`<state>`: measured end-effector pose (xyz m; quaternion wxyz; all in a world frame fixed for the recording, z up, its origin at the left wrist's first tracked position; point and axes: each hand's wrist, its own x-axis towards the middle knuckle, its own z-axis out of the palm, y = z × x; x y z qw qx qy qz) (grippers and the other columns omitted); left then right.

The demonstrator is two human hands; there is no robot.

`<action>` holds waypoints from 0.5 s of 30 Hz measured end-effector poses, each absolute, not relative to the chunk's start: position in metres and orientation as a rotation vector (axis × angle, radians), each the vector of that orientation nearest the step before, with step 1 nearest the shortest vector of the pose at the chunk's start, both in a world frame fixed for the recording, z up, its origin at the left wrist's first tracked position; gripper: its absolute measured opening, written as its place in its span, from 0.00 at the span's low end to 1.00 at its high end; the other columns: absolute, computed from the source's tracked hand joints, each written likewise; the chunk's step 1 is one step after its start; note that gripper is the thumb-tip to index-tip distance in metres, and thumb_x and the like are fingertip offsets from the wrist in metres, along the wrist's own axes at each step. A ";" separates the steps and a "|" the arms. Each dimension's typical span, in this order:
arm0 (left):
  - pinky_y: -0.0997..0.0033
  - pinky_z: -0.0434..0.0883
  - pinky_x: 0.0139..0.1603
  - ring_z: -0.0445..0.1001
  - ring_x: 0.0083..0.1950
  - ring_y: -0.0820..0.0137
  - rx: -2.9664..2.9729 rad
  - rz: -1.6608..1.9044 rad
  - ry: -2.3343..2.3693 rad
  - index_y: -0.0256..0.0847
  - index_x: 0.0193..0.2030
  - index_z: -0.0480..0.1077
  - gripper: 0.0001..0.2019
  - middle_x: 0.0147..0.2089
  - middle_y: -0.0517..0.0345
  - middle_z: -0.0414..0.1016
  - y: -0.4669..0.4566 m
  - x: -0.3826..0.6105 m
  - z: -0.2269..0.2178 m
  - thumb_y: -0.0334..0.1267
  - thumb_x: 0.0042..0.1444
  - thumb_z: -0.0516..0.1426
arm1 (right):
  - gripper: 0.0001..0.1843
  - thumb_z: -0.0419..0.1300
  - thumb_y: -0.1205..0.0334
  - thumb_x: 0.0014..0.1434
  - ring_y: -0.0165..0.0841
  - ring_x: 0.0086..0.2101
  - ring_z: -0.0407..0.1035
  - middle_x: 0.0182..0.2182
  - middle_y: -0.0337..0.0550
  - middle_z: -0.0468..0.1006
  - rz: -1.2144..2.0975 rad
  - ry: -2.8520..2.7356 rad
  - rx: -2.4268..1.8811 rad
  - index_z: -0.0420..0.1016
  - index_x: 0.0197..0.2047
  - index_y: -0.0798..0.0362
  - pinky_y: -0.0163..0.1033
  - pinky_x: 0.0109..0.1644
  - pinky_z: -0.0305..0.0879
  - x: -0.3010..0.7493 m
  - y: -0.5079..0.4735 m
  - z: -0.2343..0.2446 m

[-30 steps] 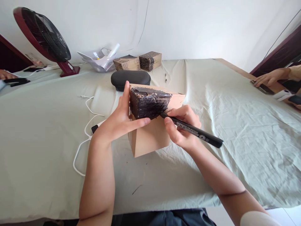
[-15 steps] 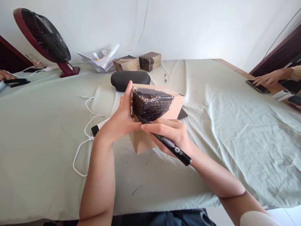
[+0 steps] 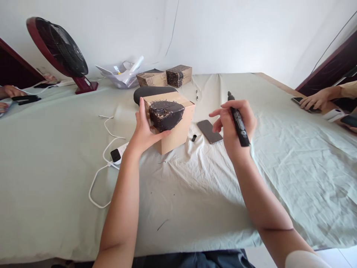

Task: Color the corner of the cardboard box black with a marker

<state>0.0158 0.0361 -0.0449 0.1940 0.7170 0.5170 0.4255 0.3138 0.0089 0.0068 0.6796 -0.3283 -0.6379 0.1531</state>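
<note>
My left hand [image 3: 145,132] grips the near left corner of a tan cardboard box [image 3: 178,136], thumb across its front and a finger on the top edge. A patch of black ink [image 3: 167,114] covers that corner, spreading over the top and sides with ragged strokes at its rim. To the right, my right hand [image 3: 238,128] is closed round an uncapped black marker pen [image 3: 239,124], its tip pointing up and away from the box. The loose black cap [image 3: 194,138] stands on the cloth beside the box, and a dark phone [image 3: 209,131] lies just past it.
Behind the box is a black case [image 3: 141,95]. Two patterned boxes [image 3: 179,75], a clear basket [image 3: 122,80] and a red fan [image 3: 60,48] stand along the wall. A white cable [image 3: 93,186] lies at left. Another person's hand [image 3: 318,100] rests on a phone at right.
My right hand has lifted the marker off the box's corner and moved right and up. The box has shifted a little left, still in my left hand, and the cap and phone now show.
</note>
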 end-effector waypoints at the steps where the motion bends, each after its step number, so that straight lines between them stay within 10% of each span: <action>1: 0.33 0.59 0.81 0.49 0.86 0.42 2.007 1.196 1.448 0.60 0.84 0.18 0.75 0.86 0.33 0.38 0.038 0.016 -0.048 0.59 0.53 0.76 | 0.03 0.62 0.60 0.71 0.28 0.21 0.72 0.34 0.38 0.85 0.377 -1.469 -0.775 0.71 0.45 0.47 0.36 0.27 0.67 0.319 0.017 0.001; 9: 0.39 0.60 0.82 0.62 0.82 0.45 1.846 1.096 1.401 0.54 0.84 0.16 0.68 0.88 0.36 0.35 0.039 0.017 -0.050 0.51 0.62 0.71 | 0.18 0.58 0.47 0.71 0.31 0.26 0.70 0.31 0.40 0.84 0.679 -1.837 -1.156 0.75 0.55 0.51 0.38 0.35 0.67 0.327 0.054 -0.046; 15: 0.34 0.58 0.82 0.65 0.80 0.44 1.834 1.117 1.440 0.57 0.85 0.20 0.69 0.86 0.39 0.45 0.041 0.007 -0.049 0.48 0.59 0.72 | 0.16 0.61 0.47 0.68 0.34 0.28 0.69 0.25 0.39 0.76 0.690 -1.688 -1.308 0.76 0.35 0.50 0.40 0.35 0.64 0.320 0.066 -0.062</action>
